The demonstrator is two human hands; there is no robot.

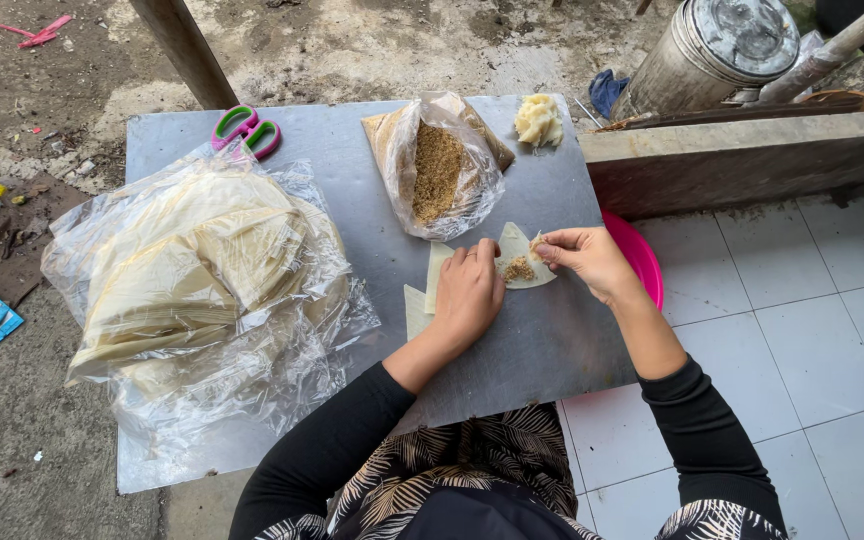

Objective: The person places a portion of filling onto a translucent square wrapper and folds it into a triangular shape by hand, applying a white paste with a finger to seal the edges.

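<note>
Near the board's (252,440) right edge, the left hand (469,292) presses flat on a wrapper (515,250), hiding its middle. The right hand (586,258) pinches filling (520,268) at the wrapper's corner; its fingertips are barely visible.

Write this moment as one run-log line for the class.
left hand: flat on wrapper strip | right hand: pinching filling over wrapper | nearby: filling bag, scissors
</note>
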